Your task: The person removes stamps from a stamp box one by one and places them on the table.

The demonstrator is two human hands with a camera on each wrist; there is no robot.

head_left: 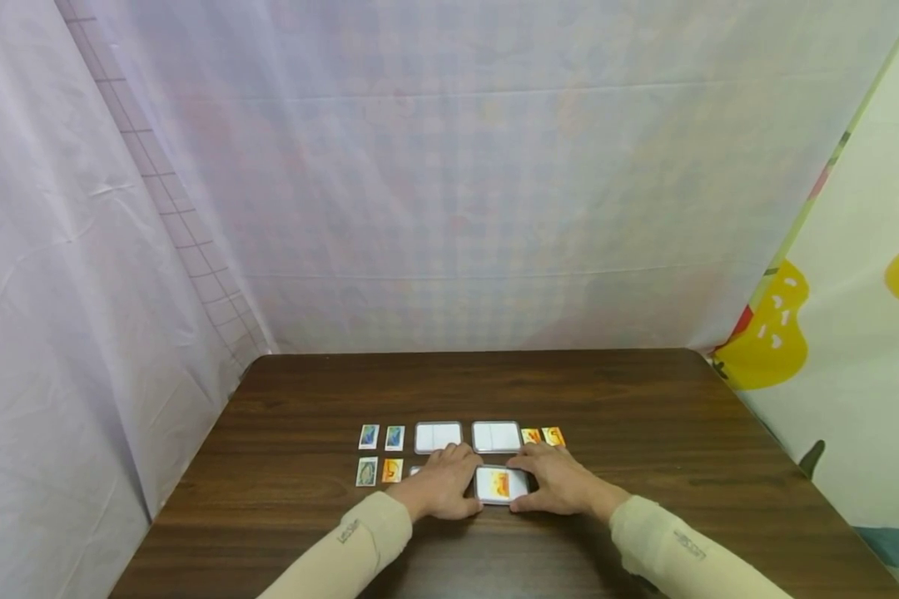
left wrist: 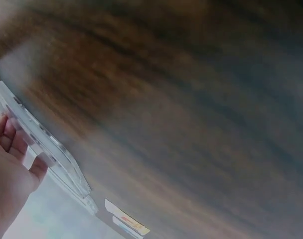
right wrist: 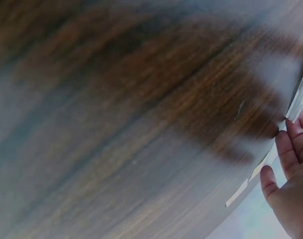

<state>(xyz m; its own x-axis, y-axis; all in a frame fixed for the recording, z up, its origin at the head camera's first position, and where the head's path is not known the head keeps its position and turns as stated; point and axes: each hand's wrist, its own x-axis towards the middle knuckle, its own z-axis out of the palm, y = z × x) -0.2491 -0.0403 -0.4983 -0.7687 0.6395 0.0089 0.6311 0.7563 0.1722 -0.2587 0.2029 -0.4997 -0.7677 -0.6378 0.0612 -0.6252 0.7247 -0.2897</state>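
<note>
A clear, flat case [head_left: 520, 485] with a white insert lies near the front of the tabletop. On the white lies one orange picture stamp [head_left: 500, 483]. My left hand [head_left: 444, 484] grips the case's left side, thumb at the front corner and fingers toward the back edge. From the right, my right hand [head_left: 558, 479] holds the opposite side between thumb and fingers. In the left wrist view the fingers lie against the transparent case [left wrist: 67, 167]. The right wrist view shows right fingertips at a case edge [right wrist: 297, 97].
Behind the hands stand two clear cases, one left [head_left: 438, 438] and one right [head_left: 496, 437]. Another case [head_left: 415, 470] is mostly hidden by the left hand. Blue stamps [head_left: 369, 437], a greenish stamp [head_left: 366, 472] and an orange stamp [head_left: 392, 471] lie left; orange stamps [head_left: 553, 436] lie right.
</note>
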